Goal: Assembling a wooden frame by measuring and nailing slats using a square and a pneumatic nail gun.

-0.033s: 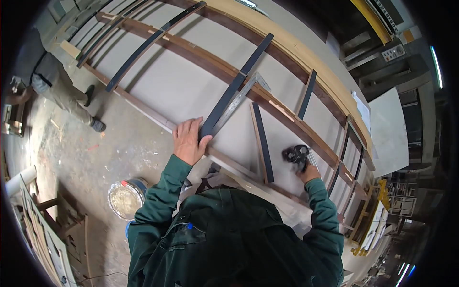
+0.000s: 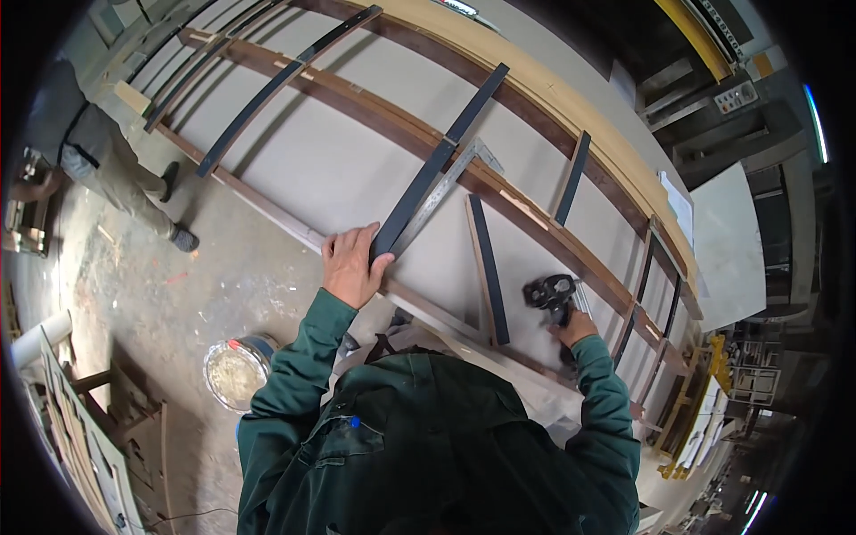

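My left hand (image 2: pixel 354 266) is wrapped over the near end of a dark-faced wooden slat (image 2: pixel 428 183), thumb on one side and fingers on the other, beside the frame's near rail. Against the slat's right side lies a metal carpenter's square (image 2: pixel 446 194), its corner at the middle rail (image 2: pixel 392 116). In my right hand (image 2: pixel 575 330) is a black nail gun (image 2: pixel 551 294) with a silver strip along it, held above the pale panel; my fingers are closed on its handle. Between my hands a loose dark-faced slat (image 2: pixel 487 267) lies at a slant, its near end by the near rail.
More slats (image 2: pixel 290 76) cross the frame to the left and right. Another person (image 2: pixel 107 152) stands at the far left. A paint bucket (image 2: pixel 236 373) sits on the floor left of me. Leaning boards (image 2: pixel 76 437) and a yellow rack (image 2: pixel 704 406) flank the area.
The nail gun and my right hand have shifted very slightly to the left. My left hand stays on the slat.
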The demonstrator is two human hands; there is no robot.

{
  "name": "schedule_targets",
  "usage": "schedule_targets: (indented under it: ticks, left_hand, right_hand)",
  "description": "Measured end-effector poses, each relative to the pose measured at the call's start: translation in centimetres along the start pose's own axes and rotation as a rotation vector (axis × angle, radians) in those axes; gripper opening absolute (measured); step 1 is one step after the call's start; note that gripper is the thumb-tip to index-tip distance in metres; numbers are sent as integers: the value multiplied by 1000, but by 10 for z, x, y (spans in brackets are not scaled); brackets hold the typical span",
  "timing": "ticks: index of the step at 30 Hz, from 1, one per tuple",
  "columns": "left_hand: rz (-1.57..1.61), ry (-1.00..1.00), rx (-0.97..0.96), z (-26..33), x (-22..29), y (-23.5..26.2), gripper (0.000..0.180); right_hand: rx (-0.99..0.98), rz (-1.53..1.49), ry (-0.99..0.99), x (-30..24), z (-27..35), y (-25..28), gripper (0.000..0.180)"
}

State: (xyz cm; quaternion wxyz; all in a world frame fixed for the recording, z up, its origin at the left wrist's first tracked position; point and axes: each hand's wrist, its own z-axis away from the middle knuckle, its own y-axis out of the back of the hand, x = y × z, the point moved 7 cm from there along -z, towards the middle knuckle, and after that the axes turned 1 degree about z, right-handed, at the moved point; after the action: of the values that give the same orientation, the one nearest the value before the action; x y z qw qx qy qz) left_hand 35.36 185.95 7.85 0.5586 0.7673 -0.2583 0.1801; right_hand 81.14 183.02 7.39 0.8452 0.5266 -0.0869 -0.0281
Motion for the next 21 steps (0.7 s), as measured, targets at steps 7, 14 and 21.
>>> schedule_targets:
  ticks: [7, 14, 21]
  left_hand:
    - [84, 139, -125, -14, -6, -25, 45]
    - [101, 175, -243, -28, -28, -24, 30]
    - [68, 189, -225, -31, -21, -16, 30]
  right_hand:
    - [483, -626, 596, -112, -90, 140, 34]
    - [-199, -1106, 574, -191, -256, 84, 34]
    - [-269, -1201, 468, -193, -260, 75, 30]
